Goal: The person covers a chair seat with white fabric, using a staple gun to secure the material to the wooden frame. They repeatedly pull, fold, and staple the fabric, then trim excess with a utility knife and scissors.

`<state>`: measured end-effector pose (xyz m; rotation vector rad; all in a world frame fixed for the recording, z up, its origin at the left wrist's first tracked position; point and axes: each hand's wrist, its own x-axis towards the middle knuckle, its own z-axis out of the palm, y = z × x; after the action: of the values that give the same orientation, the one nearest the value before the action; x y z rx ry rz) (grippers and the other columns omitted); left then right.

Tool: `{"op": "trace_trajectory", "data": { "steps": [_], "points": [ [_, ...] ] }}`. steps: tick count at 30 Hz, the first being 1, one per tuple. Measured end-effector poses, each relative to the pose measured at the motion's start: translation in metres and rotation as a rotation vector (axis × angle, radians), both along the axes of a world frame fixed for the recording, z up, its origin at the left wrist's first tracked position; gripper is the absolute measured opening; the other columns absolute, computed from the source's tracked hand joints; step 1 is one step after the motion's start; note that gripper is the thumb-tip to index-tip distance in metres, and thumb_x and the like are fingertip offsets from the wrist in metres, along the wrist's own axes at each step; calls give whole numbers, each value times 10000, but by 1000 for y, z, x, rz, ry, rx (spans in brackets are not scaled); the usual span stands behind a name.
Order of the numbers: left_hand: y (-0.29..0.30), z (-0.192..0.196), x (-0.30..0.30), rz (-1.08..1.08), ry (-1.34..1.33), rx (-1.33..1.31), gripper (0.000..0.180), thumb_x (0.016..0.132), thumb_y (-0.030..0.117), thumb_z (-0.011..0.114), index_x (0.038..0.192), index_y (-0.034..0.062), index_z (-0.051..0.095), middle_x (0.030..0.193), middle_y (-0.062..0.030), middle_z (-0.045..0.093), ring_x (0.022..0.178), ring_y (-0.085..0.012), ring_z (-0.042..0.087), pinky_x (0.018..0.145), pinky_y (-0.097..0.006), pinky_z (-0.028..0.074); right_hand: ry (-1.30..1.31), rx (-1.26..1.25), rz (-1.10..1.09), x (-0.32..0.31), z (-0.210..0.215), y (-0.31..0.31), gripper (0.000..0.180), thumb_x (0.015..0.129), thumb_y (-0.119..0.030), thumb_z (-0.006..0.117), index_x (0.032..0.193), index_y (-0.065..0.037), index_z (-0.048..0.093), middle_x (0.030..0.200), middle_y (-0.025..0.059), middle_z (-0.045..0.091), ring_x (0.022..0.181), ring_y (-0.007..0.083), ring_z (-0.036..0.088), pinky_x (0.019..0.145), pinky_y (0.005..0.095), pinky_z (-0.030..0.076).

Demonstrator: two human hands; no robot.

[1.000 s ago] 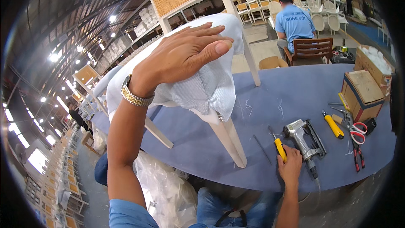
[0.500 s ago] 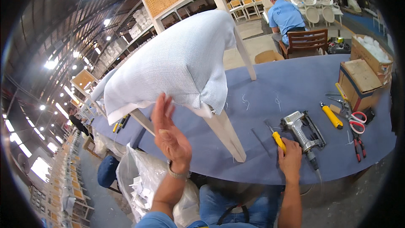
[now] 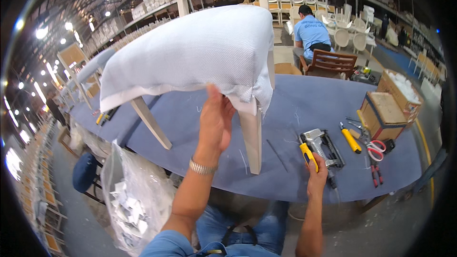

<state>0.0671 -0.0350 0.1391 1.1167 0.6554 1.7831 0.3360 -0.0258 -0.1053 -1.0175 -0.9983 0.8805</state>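
An upholstered stool (image 3: 190,54), covered in pale blue-white fabric, is stood on the blue worktable (image 3: 304,104), with its long axis laid from the table's left part up toward the middle, the right end being the nearer and higher in the view. Its padded seat is faced upward and its pale wooden legs (image 3: 251,138) are pointed down onto the table surface, splaying slightly outward. The left hand (image 3: 215,120) is raised from below with the forearm nearly upright, a metal watch band (image 3: 202,166) being seen at the wrist; the fingers are held up against the loose lower hem of the fabric at the stool's front edge, beside the near right leg, but whether the cloth is pinched or only touched cannot be told. The right hand (image 3: 316,173) is rested on the table's near edge, to the right of the stool, and is closed around the yellow handle of a tool (image 3: 308,156) whose tip is pointed away across the table. Just beyond that hand a grey pneumatic stapler (image 3: 321,145) is laid on the table. Farther right of the stool, a yellow-handled screwdriver (image 3: 350,138), red-handled scissors (image 3: 377,146) and a cardboard box (image 3: 383,114) are set. A clear plastic bag of scraps (image 3: 135,200) is hung below the table's near edge, left of the stool. Beyond the table, a person in a blue shirt (image 3: 310,31) is seated facing away.
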Motion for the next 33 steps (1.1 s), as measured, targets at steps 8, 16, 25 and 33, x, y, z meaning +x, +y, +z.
{"op": "trace_trajectory", "data": {
  "steps": [8, 16, 25, 33],
  "points": [
    [45, -9, 4, -128, 144, 262, 440, 952, 315, 700, 1213, -25, 601, 1038, -75, 664, 881, -137, 621, 795, -304, 513, -13, 205, 287, 4, 125, -89, 527, 935, -56, 541, 1439, -29, 391, 1067, 163, 632, 609, 111, 553, 495, 233, 435],
    [47, -22, 0, -138, 128, 351, 313, 935, 238, 706, 1104, -23, 671, 995, -57, 680, 870, -115, 604, 778, -288, 495, -1010, 582, -81, -32, 227, -112, 465, 795, 10, 715, 1248, -27, 620, 1030, 157, 674, 866, 256, 670, 785, 323, 526],
    [52, -25, 2, -130, 113, 391, 349, 924, 236, 713, 1144, -31, 666, 1041, -77, 693, 930, -129, 605, 836, -299, 490, -1404, 677, -247, -42, 265, -107, 439, 819, -40, 736, 1249, -77, 657, 1029, 147, 674, 845, 301, 672, 759, 364, 540],
    [49, -24, 0, -126, 114, 373, 357, 924, 269, 717, 1126, -21, 671, 973, -45, 685, 864, -110, 594, 766, -284, 497, -1499, 749, -336, -51, 278, -112, 466, 760, 13, 774, 1203, -104, 693, 987, 122, 647, 805, 275, 661, 706, 356, 544]
  ]
}}
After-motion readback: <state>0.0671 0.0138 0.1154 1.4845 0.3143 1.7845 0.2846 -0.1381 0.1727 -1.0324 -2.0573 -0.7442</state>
